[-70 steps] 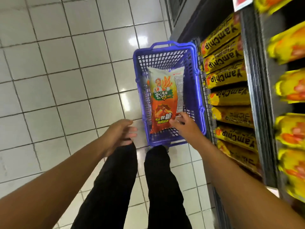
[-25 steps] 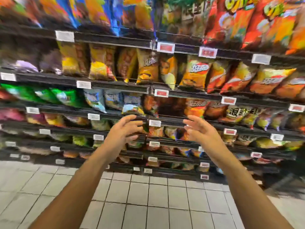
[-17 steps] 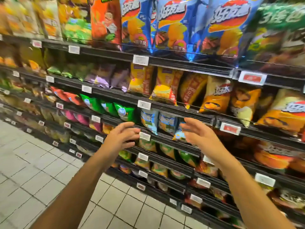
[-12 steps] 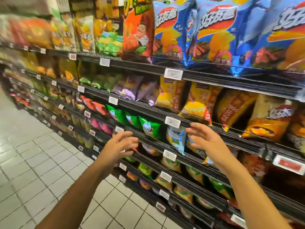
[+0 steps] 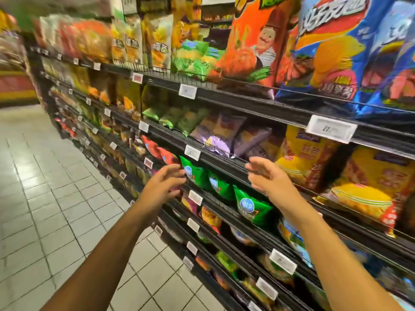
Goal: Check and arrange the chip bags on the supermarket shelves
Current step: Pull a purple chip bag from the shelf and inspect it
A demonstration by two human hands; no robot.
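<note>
Several tiers of black shelves [image 5: 258, 104] run from the upper left of the frame down to the lower right, each edged with small price tags [image 5: 331, 128]. Pale tiled floor [image 5: 45, 209] fills the lower left. Large blue chip bags [image 5: 336, 52] and an orange bag [image 5: 253, 41] stand on the top tier at the upper right. Yellow bags [image 5: 368, 182] lie on the tier below at the right, with purple bags [image 5: 221, 133] toward the centre. Green bags [image 5: 251, 206] sit in a row on the middle tier, at the centre of the frame.

Left hand [image 5: 161, 187], centre, is raised in front of the middle tier with loosely spread fingers, holding nothing; whether its fingertips touch the nearest green bag cannot be told. Right hand [image 5: 269, 176], right of centre, is likewise spread and empty, just before the shelf edge under the purple bags.

Compared with half a second earlier, the view has turned further left along the aisle and closer to the shelves; both hands keep the same raised, empty posture.
</note>
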